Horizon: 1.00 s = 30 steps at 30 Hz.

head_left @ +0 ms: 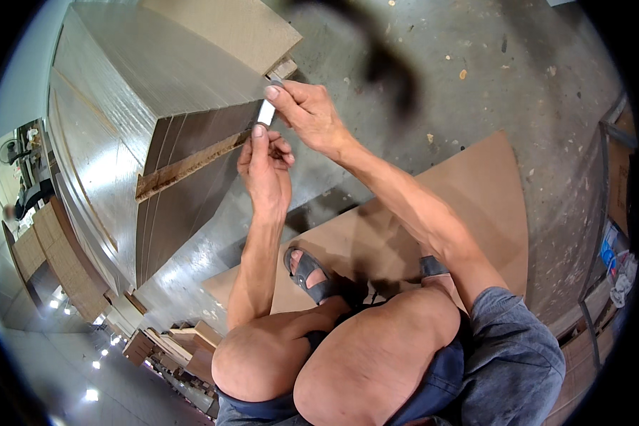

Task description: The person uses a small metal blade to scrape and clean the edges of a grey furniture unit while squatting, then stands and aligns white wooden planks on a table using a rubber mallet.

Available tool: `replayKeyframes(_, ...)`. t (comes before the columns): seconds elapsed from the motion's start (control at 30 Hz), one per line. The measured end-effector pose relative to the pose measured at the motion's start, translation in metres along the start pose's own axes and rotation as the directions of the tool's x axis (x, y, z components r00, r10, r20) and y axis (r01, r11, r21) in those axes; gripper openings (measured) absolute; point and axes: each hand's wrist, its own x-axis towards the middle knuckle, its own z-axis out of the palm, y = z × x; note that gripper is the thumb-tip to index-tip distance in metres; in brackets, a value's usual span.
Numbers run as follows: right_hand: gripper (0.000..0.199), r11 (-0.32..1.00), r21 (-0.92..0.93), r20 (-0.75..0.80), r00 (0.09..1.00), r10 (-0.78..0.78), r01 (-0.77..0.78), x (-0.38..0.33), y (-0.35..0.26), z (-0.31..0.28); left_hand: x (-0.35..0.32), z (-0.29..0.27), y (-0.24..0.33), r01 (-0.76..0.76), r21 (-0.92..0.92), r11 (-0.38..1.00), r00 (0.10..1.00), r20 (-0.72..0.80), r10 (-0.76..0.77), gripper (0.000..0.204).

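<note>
A small flat white piece with a grey end [266, 113] is held out between my two hands; its kind is not clear. My left hand [268, 170] pinches its lower end between thumb and fingers. The upper end is in the closed fingers of my right hand [307, 113], which partly hide it. Close to both hands is the corner of a large stack of panels [206, 53] wrapped in shiny clear film. A brown strip of bare board edge [192, 165] runs between darker wrapped layers on its near side.
Under my sandalled feet lies a brown cardboard sheet [476, 184] on the stained concrete floor [461, 42]. A tan board [227, 21] rests on top of the stack. At the right stands a dark metal frame [598, 234] beside cartons. More boards [181, 344] are stacked at lower left.
</note>
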Motion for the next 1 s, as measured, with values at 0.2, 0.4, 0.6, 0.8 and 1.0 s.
replayKeyframes(0.2, 0.047, 0.993, -0.049, -0.094, 0.990, -0.107, 0.103, 0.004, 0.019, 0.007, 0.008, 0.008, -0.003, 0.041, -0.050, 0.998, 0.996, -0.082, -0.045, 0.026)
replayKeyframes(0.4, 0.053, 1.000, -0.018, -0.074, 0.997, -0.014, 0.012, 0.006, 0.026, 0.014, 0.010, -0.003, -0.006, -0.016, -0.042, 0.999, 0.997, -0.072, 0.013, 0.029)
replayKeyframes(0.6, 0.052, 0.998, -0.051, -0.023, 0.999, -0.024, 0.023, 0.013, 0.042, 0.003, 0.014, -0.003, -0.025, 0.027, 0.001, 1.000, 0.993, -0.116, -0.026, 0.031)
replayKeyframes(0.8, 0.051, 0.999, -0.027, 0.023, 1.000, 0.019, -0.018, 0.014, 0.045, -0.001, 0.015, -0.008, -0.023, 0.007, 0.005, 1.000, 0.996, -0.091, -0.007, 0.031)
replayKeyframes(1.0, 0.051, 0.997, -0.025, 0.010, 0.997, -0.077, 0.077, 0.021, 0.050, -0.008, 0.016, 0.002, -0.025, 0.009, -0.013, 1.000, 0.999, -0.046, -0.010, 0.030)
